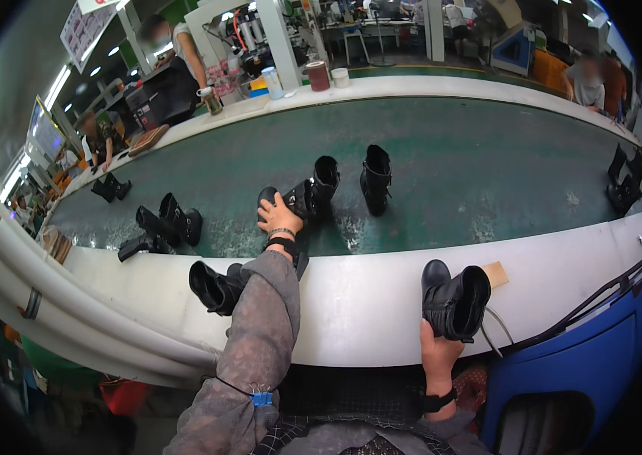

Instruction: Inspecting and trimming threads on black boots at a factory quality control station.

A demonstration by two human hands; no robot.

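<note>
My left hand [281,218] is stretched out over the green work surface with its fingers spread. It lies against a black ankle boot [302,199], partly hiding it; whether the fingers grip it I cannot see. Just behind, another black boot shaft [326,176] stands with its top opening up. My right hand [440,353] is closed on a black boot [454,302] over the white ledge, its opening tilted toward me and its toe pointing away. Beside my left forearm a further black boot [216,288] lies on the ledge, partly hidden by the sleeve.
One black boot [375,180] stands alone on the green surface [472,167]. Several more boots [169,221] are at the left, and a pair [625,182] is at the far right. A tan piece [495,274] lies by the right boot. A blue machine [571,349] borders the right.
</note>
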